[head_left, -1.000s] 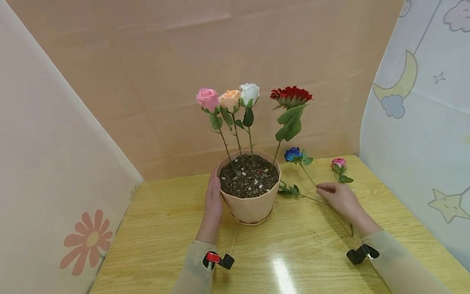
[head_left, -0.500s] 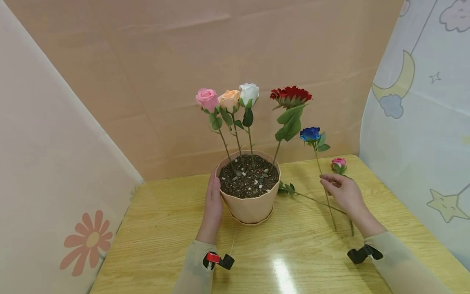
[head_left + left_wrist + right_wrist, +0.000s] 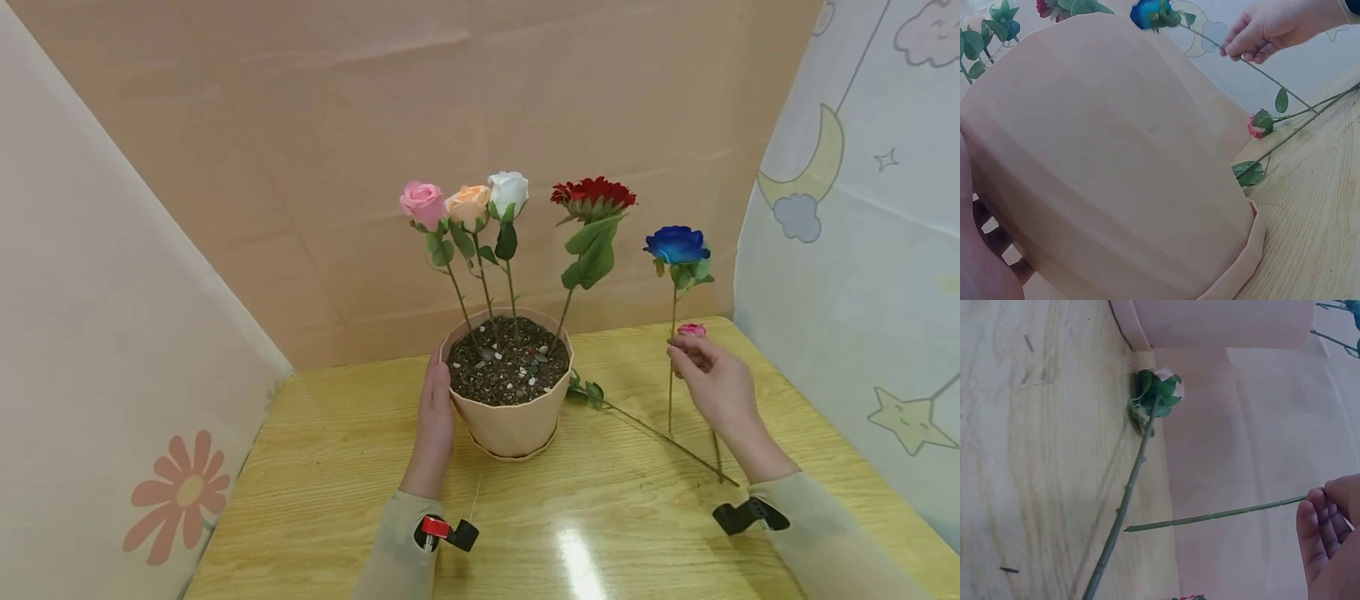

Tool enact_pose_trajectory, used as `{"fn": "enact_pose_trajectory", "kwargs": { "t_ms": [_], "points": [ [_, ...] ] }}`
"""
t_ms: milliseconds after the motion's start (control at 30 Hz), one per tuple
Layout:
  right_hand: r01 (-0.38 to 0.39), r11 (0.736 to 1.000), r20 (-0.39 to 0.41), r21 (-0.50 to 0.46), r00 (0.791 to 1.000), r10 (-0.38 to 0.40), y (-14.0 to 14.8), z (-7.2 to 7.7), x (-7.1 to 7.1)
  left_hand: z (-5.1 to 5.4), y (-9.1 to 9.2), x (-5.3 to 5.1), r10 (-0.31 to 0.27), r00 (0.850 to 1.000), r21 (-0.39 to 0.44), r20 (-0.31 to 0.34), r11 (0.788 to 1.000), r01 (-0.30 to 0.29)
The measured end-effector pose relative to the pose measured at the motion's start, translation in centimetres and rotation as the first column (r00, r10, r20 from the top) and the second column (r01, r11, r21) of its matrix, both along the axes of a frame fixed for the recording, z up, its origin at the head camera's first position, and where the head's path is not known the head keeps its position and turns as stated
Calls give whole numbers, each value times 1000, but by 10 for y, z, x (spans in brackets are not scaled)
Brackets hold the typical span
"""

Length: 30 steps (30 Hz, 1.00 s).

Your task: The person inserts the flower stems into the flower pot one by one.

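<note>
My left hand lies against the left side of a peach flowerpot, its fingers extended along the wall. In the left wrist view that pot wall fills most of the picture. My right hand pinches the stem of a blue rose between thumb and fingers, to the right of the pot. The rose stands upright, its bare stem end pointing down over the table. In the right wrist view the lower stem sticks out from the fingers. Dark soil with pebbles fills the pot.
Planted in the soil are a pink rose, a peach rose, a white rose and a dark red flower. On the wooden table lie a pale-headed rose and a bright pink rose, stems crossing.
My right hand has lifted the blue rose from the table, tilting it upright and moving it slightly right and up. The left hand and the pot have stayed put.
</note>
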State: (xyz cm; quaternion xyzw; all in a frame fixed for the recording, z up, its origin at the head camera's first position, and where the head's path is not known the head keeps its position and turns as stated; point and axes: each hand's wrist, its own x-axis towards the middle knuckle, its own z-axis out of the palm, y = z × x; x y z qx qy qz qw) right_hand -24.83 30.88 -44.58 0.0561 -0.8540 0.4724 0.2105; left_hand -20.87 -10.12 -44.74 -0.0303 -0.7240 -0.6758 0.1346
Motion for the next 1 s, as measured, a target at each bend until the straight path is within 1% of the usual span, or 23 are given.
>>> {"fn": "enact_pose_trajectory", "kwargs": {
  "t_ms": [200,467,667,867,1000],
  "points": [
    [0,996,-53,-86,999,-5,-6,16,6,0,1,1,-2,1000,5,0,1000,2],
    [-23,988,-115,-152,993,6,-17,40,19,2,1,1,-1,1000,4,-6,1000,1],
    [-78,974,-159,-212,986,45,-24,56,29,2,2,1,4,1000,5,-4,1000,-4],
    [-144,956,-211,-256,973,90,-33,72,38,1,1,1,2,1000,11,0,1000,-2],
    [-178,943,-241,-280,964,110,-43,85,45,1,1,1,1,1000,9,1,1000,-1]
  ]
}}
